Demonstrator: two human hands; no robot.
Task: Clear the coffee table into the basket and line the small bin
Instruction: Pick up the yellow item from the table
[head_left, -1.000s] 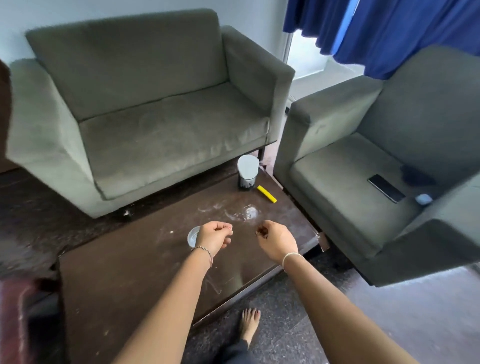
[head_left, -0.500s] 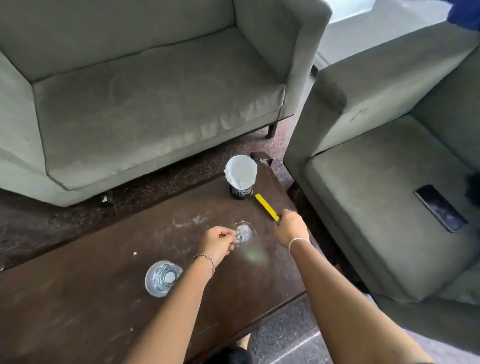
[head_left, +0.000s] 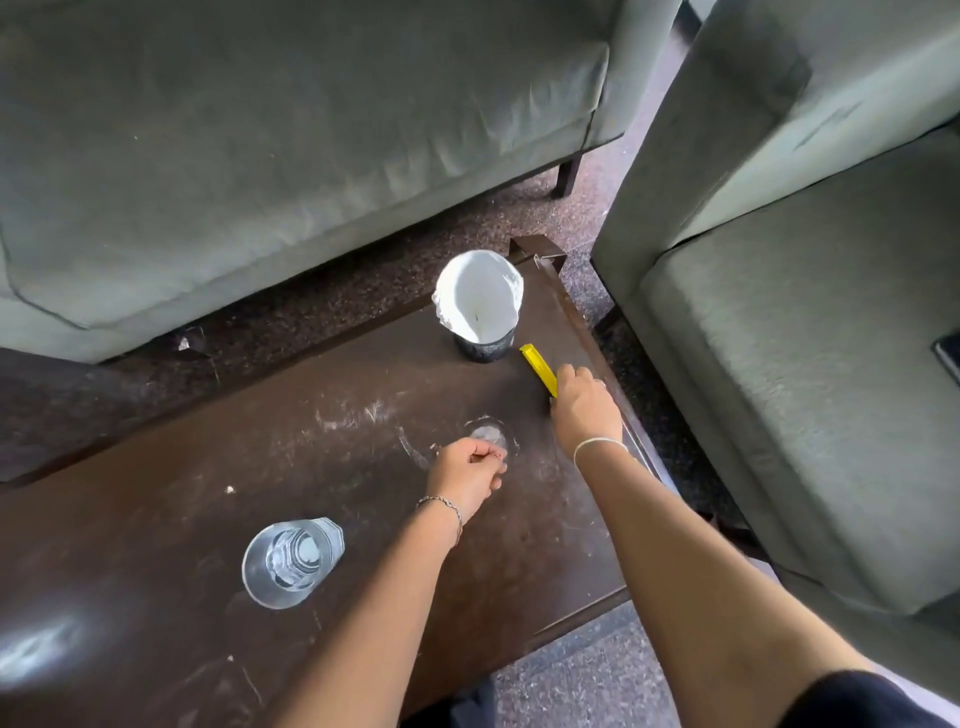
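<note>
Beside the white-lined small bin (head_left: 480, 312), on the tabletop (head_left: 156, 519), lay a yellow bar (head_left: 536, 364) | right hand (head_left: 584, 405) curled round the bar's end farthest from the bin | left hand (head_left: 467, 473) fisted, nothing seen in it, farther from the bin | glass (head_left: 291, 564) stood well apart from the bin
</note>
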